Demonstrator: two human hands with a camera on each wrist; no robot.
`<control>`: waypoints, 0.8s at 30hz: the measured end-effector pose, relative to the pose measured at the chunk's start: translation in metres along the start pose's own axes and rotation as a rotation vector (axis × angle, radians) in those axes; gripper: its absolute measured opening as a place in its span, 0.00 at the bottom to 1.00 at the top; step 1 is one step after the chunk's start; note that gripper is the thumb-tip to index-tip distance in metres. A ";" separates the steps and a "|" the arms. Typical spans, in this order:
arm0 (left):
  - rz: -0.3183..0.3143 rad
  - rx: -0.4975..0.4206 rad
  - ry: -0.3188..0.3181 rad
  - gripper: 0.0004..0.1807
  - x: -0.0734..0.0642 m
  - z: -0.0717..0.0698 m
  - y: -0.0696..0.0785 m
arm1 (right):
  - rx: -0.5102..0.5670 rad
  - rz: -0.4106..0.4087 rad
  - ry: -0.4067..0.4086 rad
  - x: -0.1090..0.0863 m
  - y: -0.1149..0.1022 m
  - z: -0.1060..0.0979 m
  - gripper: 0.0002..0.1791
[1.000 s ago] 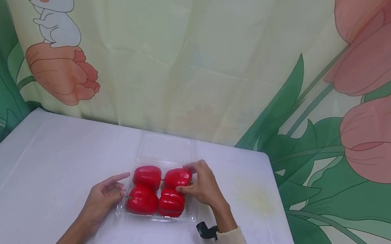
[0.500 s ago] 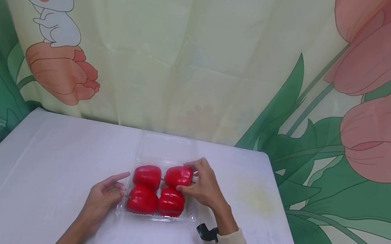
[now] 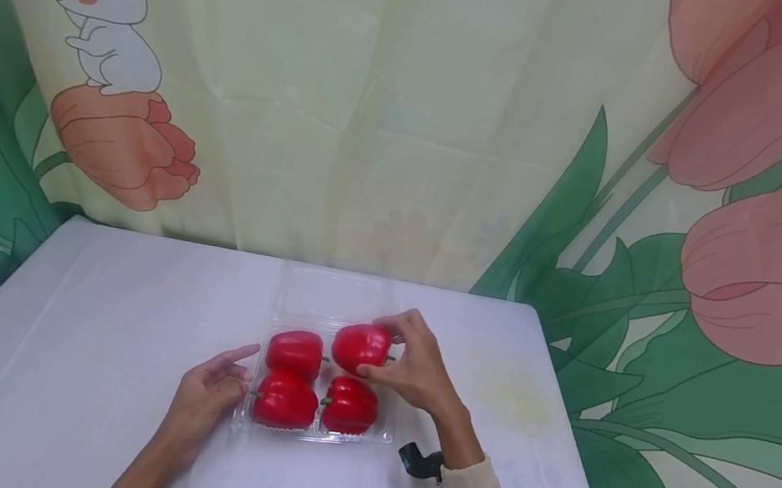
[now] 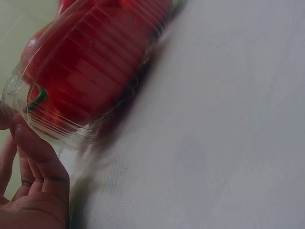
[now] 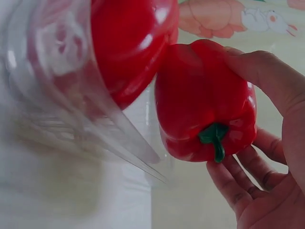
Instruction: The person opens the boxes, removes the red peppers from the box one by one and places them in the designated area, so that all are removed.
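My right hand (image 3: 418, 366) grips a red bell pepper (image 3: 360, 347), raised at the far right corner of a clear plastic clamshell box (image 3: 376, 442). Its green stem (image 5: 217, 140) points toward the palm in the right wrist view, with the thumb on one side and fingers on the other. Three more red peppers sit in the box: one far left (image 3: 295, 352), one near left (image 3: 286, 399), one near right (image 3: 351, 407). At the box's left edge, my left hand (image 3: 210, 386) pinches the rim between thumb and finger; the fingertips are partly hidden in the left wrist view.
The box's clear lid (image 3: 332, 296) lies folded back, away from me. A white cloth covers the table (image 3: 79, 349). Behind the table hangs a curtain (image 3: 443, 100) printed with tulips and a rabbit.
The right hand has lifted the far right pepper up and slightly to the right. The near right pepper has shifted right and turned, showing its stem. The left hand stays put.
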State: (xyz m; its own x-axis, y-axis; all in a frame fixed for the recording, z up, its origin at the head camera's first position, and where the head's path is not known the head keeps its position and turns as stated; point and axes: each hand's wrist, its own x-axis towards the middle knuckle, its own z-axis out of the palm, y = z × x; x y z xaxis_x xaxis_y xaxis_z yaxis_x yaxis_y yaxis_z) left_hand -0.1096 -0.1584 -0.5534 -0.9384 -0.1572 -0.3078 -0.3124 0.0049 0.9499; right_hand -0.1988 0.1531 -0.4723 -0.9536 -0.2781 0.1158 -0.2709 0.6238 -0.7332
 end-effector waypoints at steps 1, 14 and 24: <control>0.001 0.000 0.000 0.32 0.000 0.000 0.000 | 0.005 -0.004 0.002 0.000 0.000 -0.001 0.42; 0.013 -0.015 -0.009 0.32 -0.001 -0.001 0.001 | 0.000 -0.049 0.057 -0.003 0.003 -0.018 0.42; 0.009 -0.023 -0.007 0.32 0.001 0.000 -0.001 | -0.004 -0.033 0.087 -0.005 0.014 -0.030 0.44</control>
State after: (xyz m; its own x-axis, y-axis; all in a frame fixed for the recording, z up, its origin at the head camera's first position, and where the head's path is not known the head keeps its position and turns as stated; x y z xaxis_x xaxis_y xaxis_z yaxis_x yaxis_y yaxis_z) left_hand -0.1100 -0.1587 -0.5545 -0.9423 -0.1500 -0.2992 -0.3003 -0.0161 0.9537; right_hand -0.2016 0.1849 -0.4628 -0.9519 -0.2343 0.1973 -0.3026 0.6186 -0.7251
